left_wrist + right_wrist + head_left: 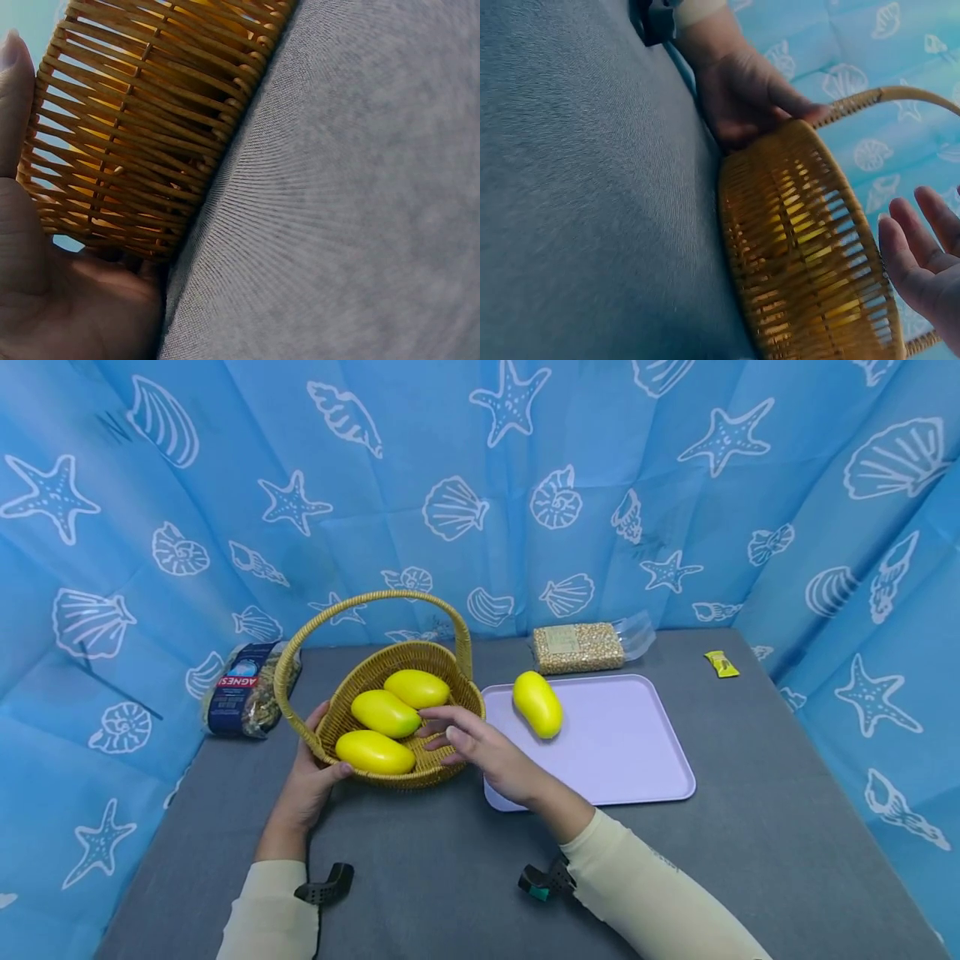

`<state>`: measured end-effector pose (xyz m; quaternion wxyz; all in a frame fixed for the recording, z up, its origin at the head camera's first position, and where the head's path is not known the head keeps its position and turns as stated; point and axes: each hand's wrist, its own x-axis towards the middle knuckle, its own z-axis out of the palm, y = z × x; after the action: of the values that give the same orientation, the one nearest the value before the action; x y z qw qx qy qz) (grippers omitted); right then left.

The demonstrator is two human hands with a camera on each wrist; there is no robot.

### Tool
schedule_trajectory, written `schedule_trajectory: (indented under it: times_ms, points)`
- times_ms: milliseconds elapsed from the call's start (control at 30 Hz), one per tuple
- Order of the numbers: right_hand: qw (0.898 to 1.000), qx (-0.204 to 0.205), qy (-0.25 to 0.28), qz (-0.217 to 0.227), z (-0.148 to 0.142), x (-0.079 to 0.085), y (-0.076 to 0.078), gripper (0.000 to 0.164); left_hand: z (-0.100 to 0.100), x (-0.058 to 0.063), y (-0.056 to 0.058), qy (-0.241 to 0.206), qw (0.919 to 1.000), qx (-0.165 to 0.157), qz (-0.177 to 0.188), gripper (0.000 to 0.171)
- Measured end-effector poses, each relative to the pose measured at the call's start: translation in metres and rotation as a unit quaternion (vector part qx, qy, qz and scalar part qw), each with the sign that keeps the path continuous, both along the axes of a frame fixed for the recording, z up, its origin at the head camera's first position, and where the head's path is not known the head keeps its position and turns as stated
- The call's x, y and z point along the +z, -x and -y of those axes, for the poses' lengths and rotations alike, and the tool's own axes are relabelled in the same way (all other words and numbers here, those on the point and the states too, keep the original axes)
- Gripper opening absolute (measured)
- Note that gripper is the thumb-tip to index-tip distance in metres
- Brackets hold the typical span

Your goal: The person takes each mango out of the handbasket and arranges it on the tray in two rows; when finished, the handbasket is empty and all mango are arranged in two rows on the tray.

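A wicker basket [360,693] with an arched handle holds three yellow mangoes, the nearest mango [375,752] beside the front rim. My left hand [309,781] grips the basket's left side, thumb over the rim; in the left wrist view the palm of this hand [82,307] lies against the weave. Over the basket's right front part hovers my right hand [480,747], its fingers loosely extended near the middle mango [386,713] and holding nothing. A further mango [537,705] lies on the lilac tray [622,752], right of the basket.
Behind the tray lies a clear bag of pale grains [592,647]. A blue-labelled pasta bag [243,689] sits left of the basket. Toward the back right is a small yellow packet [722,663]. A blue shell-print curtain [480,527] encloses the grey table [435,877].
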<state>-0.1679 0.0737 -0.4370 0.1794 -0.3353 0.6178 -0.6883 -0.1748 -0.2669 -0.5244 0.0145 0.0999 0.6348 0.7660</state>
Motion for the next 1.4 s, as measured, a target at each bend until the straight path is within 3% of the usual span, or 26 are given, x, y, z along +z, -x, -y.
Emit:
schedule_trajectory:
  times_ms: [167, 367, 733, 933, 1167, 1400]
  points:
    - [0.999, -0.011, -0.031, -0.012, 0.020, -0.001, 0.012, 0.076, 0.000, 0.001, 0.000, -0.001, 1.0000, -0.002, 0.004, 0.094]
    - [0.991, -0.024, -0.115, -0.058, 0.041, -0.005, 0.028, 0.077, -0.001, 0.001, -0.001, 0.010, 0.9999, -0.001, 0.005, 0.093]
    - [0.963, -0.025, -0.245, -0.112, 0.064, -0.005, 0.045, 0.076, 0.000, 0.001, 0.001, 0.013, 0.9999, -0.010, -0.002, 0.090]
    - [0.952, -0.005, -0.281, -0.117, 0.071, -0.010, 0.051, 0.078, -0.001, 0.000, -0.001, 0.017, 0.9998, -0.011, -0.008, 0.090]
    - [0.932, 0.012, -0.323, -0.164, 0.079, -0.014, 0.054, 0.075, -0.001, -0.001, -0.002, 0.022, 0.9997, -0.012, -0.006, 0.091]
    - [0.916, 0.024, -0.357, -0.183, 0.085, -0.014, 0.055, 0.068, 0.000, 0.000, -0.001, 0.019, 0.9998, -0.011, -0.003, 0.092]
